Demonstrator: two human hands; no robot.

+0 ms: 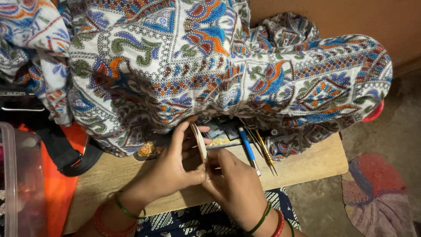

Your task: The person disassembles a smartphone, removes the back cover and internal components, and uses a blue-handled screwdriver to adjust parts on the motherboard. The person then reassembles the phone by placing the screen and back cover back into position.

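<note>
My left hand (173,169) and my right hand (234,182) meet over a low wooden board (315,162). Together they pinch a thin, pale round disc (200,139), held upright on edge between the fingers. The left thumb and fingers grip its left face; the right fingers hold its lower edge. Green and red bangles sit on both wrists. Just beyond the hands lie a blue-handled tool (248,150) and gold tweezers (265,151) on the board.
A large patterned cloth (210,57) in white, blue and orange is heaped over the far half of the board. A black strap (66,151) and a clear plastic box (19,184) lie at the left. A round floor mat (377,188) sits at the right.
</note>
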